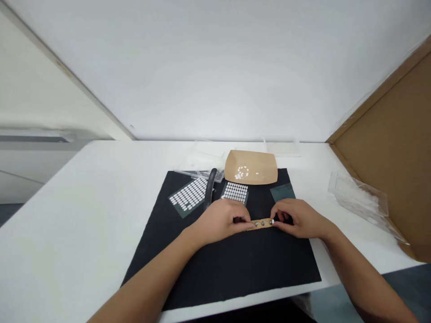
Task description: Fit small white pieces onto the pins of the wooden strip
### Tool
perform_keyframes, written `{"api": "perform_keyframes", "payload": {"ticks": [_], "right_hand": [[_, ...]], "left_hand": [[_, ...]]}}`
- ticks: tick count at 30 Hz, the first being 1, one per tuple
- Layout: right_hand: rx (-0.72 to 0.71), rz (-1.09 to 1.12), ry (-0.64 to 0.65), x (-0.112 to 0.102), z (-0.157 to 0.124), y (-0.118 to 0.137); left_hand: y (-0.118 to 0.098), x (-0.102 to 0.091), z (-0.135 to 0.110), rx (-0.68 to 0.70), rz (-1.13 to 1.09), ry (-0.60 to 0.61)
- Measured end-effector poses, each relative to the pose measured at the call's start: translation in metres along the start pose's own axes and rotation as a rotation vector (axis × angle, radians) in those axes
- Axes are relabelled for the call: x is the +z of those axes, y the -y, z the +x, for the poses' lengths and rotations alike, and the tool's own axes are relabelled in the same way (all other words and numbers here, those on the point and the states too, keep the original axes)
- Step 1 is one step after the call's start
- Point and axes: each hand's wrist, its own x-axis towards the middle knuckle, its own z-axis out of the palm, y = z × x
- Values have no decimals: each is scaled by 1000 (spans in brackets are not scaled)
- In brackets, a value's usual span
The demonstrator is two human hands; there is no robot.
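My left hand (225,219) pinches the left end of a narrow tan strip (259,224) between thumb and index finger. Several small shiny metal pieces (263,223) sit in a row along the strip. At its right end, my right hand (301,218) is closed, thumb and index finger around a small white oval (272,222) that looks like a sticker. Whether the right fingertips also grip the strip is hard to see. The strip lies low over a black mat (242,269).
Behind my hands are sheets of white oval stickers (190,196), (235,192) and a dark curved handle (210,186). A tan paper tray (257,159) holds loose white ovals. A clear plastic box (358,197) stands right, beside a cardboard panel (390,143). A dark green sheet (282,192) lies behind my right hand.
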Motion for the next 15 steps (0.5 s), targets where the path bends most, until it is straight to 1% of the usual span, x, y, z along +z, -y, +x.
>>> {"api": "perform_keyframes", "payload": {"ticks": [4, 8, 12, 15], "right_hand": [[2, -9, 1, 0, 0, 0], [-1, -10, -1, 0, 0, 1], [6, -18, 4, 0, 0, 1], [4, -18, -1, 0, 0, 1]], "left_hand": [[-2, -4, 1, 15, -10, -1], [-3, -17, -1, 17, -12, -19], [0, -27, -5, 18, -55, 37], [2, -28, -6, 1, -116, 102]]}}
